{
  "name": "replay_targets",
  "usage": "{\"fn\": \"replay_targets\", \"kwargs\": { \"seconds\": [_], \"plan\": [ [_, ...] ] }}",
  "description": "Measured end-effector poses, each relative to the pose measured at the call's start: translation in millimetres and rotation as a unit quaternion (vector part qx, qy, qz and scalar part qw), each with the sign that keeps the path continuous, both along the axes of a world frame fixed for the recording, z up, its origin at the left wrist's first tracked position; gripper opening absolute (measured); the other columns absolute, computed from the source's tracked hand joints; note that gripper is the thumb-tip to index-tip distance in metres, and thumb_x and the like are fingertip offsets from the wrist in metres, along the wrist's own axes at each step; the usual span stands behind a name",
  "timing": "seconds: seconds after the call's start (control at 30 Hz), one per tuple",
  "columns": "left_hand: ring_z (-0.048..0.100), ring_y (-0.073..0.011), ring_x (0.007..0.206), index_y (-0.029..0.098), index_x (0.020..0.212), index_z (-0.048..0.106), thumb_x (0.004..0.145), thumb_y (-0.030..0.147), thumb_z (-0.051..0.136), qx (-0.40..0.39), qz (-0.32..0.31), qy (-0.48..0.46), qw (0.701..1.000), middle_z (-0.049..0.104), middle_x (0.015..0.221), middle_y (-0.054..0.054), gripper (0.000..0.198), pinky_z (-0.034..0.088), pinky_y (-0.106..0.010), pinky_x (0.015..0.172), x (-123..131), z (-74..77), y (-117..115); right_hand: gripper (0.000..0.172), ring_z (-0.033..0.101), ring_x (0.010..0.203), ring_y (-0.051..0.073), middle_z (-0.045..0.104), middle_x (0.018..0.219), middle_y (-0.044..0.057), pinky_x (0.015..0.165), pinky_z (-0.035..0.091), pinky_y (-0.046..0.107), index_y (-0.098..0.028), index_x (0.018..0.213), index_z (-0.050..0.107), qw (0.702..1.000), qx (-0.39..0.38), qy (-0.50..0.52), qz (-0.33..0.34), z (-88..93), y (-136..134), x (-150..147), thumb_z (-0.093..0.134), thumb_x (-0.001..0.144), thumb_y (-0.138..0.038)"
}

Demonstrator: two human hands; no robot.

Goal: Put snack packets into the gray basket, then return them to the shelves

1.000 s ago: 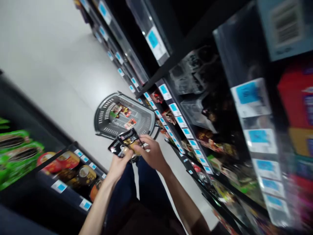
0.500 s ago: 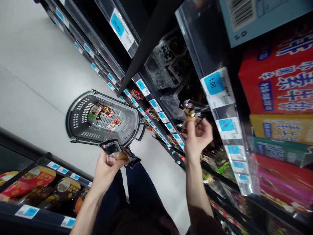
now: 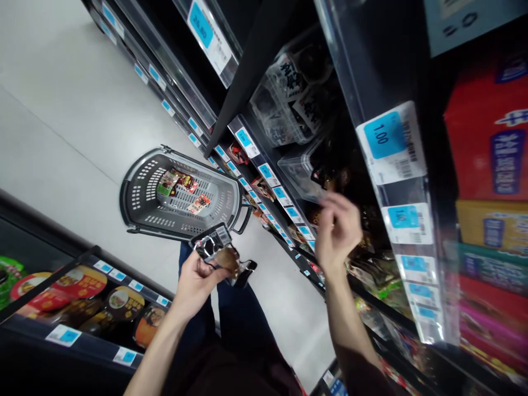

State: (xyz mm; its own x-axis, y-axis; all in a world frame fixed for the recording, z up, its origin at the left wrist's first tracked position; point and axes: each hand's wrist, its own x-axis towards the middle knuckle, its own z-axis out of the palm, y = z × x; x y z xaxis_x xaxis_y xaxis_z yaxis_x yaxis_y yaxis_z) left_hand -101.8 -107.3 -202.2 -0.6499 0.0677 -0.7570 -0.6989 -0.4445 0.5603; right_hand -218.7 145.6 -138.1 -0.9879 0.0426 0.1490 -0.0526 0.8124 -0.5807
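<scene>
My left hand (image 3: pixel 203 280) is closed on a small snack packet (image 3: pixel 225 256), black and clear plastic with a brown, rounded piece of food showing inside. Over at the right shelf, my right hand (image 3: pixel 340 234) has its thumb and fingers loosely bent and apart, with nothing seen between them. Just beyond its fingertips is a clear plastic bin (image 3: pixel 303 170) holding dark packets (image 3: pixel 328 176), partly in shadow. On the floor ahead stands a grey shopping basket (image 3: pixel 127 201), with a few red, green and brown packets (image 3: pixel 181 181) lying in it.
Price tags (image 3: pixel 390 140) line the shelf edge close on the right, with coloured boxes (image 3: pixel 490 220) above it. Clear tubs of black-and-white packets (image 3: pixel 289 93) sit farther along. At lower left, another shelf holds round-lidded food bowls (image 3: pixel 119 308).
The dark packet that was in my right hand is out of its fingers, and the hand has loosened beside the bin. My left hand has shifted right with its packet turned.
</scene>
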Motion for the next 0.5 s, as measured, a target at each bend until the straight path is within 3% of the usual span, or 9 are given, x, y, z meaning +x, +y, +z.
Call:
{"fn": "replay_targets", "kwargs": {
  "seconds": [0.03,0.1,0.17,0.2,0.27,0.33,0.43,0.5],
  "plan": [
    [0.047,-0.0062,0.045,0.017,0.093,0.058,0.056,0.03,0.09,-0.011,-0.006,-0.008,1.0,0.059,0.064,0.005,0.05,0.035,-0.017,0.043,0,-0.4,5,0.024,0.062,0.116,0.024,0.067,0.12,0.007,0.101,0.052,0.046,-0.026,0.114,0.07,0.994,-0.054,-0.063,0.073,2.0,-12,16,0.056,0.095,-0.024],
    [0.038,-0.0049,0.041,0.016,0.086,0.06,0.055,0.031,0.09,-0.032,-0.012,-0.021,0.999,0.048,0.054,0.008,0.046,0.028,-0.016,0.04,0,0.3,16,0.032,0.067,0.105,0.023,0.068,0.119,0.006,0.084,0.06,0.038,-0.029,0.123,0.066,0.927,-0.165,-0.291,0.172,1.3,-34,45,0.064,0.091,-0.025],
    [0.042,-0.0068,0.045,0.016,0.084,0.064,0.055,0.03,0.09,-0.052,-0.001,-0.002,0.999,0.048,0.055,0.007,0.041,0.032,-0.017,0.041,-3,2.8,26,0.041,0.069,0.098,0.022,0.069,0.118,0.006,0.072,0.06,0.033,-0.03,0.127,0.063,0.864,-0.239,-0.415,0.155,-3.9,-48,67,0.07,0.087,-0.027],
    [0.05,-0.0096,0.053,0.016,0.085,0.068,0.057,0.029,0.089,-0.062,0.008,0.021,0.998,0.055,0.064,0.003,0.038,0.039,-0.018,0.045,-4,4.3,30,0.042,0.07,0.096,0.021,0.069,0.116,0.006,0.069,0.06,0.031,-0.03,0.126,0.064,0.856,-0.262,-0.428,0.126,-6.8,-51,74,0.073,0.085,-0.028],
    [0.062,-0.0166,0.075,0.017,0.086,0.073,0.064,0.029,0.086,-0.077,0.014,0.077,0.994,0.065,0.088,-0.005,0.028,0.051,-0.022,0.058,-8,7.4,34,0.037,0.07,0.092,0.021,0.071,0.107,0.005,0.07,0.06,0.031,-0.029,0.116,0.068,0.877,-0.283,-0.382,0.071,-10.4,-50,78,0.078,0.081,-0.027],
    [0.065,-0.0203,0.085,0.018,0.087,0.077,0.074,0.032,0.08,-0.054,-0.015,0.119,0.991,0.065,0.1,-0.009,0.019,0.057,-0.027,0.068,-12,10.0,34,0.029,0.07,0.09,0.021,0.071,0.1,0.005,0.072,0.06,0.032,-0.027,0.103,0.071,0.915,-0.284,-0.284,0.043,-10.1,-40,72,0.081,0.076,-0.024],
    [0.066,-0.0183,0.074,0.018,0.095,0.078,0.087,0.035,0.067,0.007,-0.094,0.124,0.988,0.066,0.093,-0.009,0.021,0.057,-0.029,0.065,-13,11.4,34,0.022,0.069,0.09,0.023,0.069,0.097,0.006,0.071,0.059,0.034,-0.024,0.091,0.068,0.965,-0.244,-0.091,-0.031,-7.2,-13,45,0.081,0.074,-0.022],
    [0.066,-0.0181,0.075,0.018,0.101,0.076,0.092,0.036,0.061,0.009,-0.124,0.111,0.986,0.068,0.092,-0.009,0.025,0.057,-0.028,0.067,-9,8.0,33,0.022,0.068,0.087,0.024,0.067,0.092,0.007,0.076,0.058,0.04,-0.022,0.088,0.065,0.977,-0.172,0.047,-0.118,-8.2,7,20,0.081,0.073,-0.026]
  ]
}}
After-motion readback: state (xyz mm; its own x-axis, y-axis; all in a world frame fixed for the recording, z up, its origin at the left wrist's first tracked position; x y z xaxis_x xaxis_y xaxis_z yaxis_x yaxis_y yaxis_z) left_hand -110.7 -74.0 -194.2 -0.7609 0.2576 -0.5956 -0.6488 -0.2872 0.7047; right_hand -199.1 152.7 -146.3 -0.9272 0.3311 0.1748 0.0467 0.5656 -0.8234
